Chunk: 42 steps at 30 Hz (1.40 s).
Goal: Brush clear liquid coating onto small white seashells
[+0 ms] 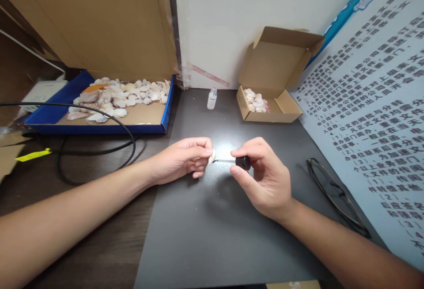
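Note:
My left hand (185, 158) is closed in a pinch on a small pale seashell (211, 157), held just above the dark mat (215, 231). My right hand (263, 178) grips the black cap of a thin brush applicator (243, 162). The brush tip touches the shell. A small clear bottle (212, 98) stands uncapped on the mat behind my hands.
A blue-edged tray (99, 125) with several shells sits at the back left, under a tall cardboard flap. A small open cardboard box (265, 103) at the back right holds a few shells. Black eyeglasses (338, 196) lie at the right, next to a printed board. Black cable loops at the left.

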Each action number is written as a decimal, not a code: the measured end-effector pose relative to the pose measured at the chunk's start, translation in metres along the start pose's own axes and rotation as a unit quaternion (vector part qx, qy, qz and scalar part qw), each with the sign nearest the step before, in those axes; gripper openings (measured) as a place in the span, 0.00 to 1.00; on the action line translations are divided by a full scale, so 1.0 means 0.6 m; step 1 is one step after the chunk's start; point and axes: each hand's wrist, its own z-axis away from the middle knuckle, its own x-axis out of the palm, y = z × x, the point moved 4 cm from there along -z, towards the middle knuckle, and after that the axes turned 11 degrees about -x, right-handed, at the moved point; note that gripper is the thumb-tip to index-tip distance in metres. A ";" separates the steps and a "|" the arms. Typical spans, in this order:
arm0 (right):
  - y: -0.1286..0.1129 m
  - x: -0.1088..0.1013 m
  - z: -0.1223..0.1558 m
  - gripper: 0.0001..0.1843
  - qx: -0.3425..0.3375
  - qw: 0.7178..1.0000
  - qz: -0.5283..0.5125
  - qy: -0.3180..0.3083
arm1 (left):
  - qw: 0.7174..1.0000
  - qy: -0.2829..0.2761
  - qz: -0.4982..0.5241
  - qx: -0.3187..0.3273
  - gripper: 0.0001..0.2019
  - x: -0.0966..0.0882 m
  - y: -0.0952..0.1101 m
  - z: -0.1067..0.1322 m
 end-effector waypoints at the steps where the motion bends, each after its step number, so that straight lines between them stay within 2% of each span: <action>1: 0.000 0.000 0.000 0.11 0.000 1.000 -0.002 -0.002 | 1.000 0.001 0.002 -0.001 0.15 0.000 0.000 0.000; 5: 0.003 0.002 -0.001 0.10 0.016 1.000 0.010 -0.016 | 1.000 0.002 0.016 -0.003 0.14 -0.003 0.000 -0.001; 14: 0.007 -0.002 -0.003 0.10 0.043 0.999 0.025 -0.004 | 0.998 0.012 0.060 0.010 0.11 -0.007 0.005 -0.001; 23: 0.011 -0.002 0.005 0.12 0.039 0.999 0.025 -0.020 | 0.996 0.019 0.090 0.021 0.07 -0.013 0.007 0.000; 33: -0.008 0.002 -0.007 0.20 -0.065 0.996 0.024 -0.051 | 0.996 0.021 0.090 0.018 0.12 -0.013 0.004 -0.002; 42: -0.018 0.010 -0.011 0.13 -0.084 0.992 0.028 -0.086 | 0.995 0.030 0.090 0.009 0.12 -0.013 0.003 0.001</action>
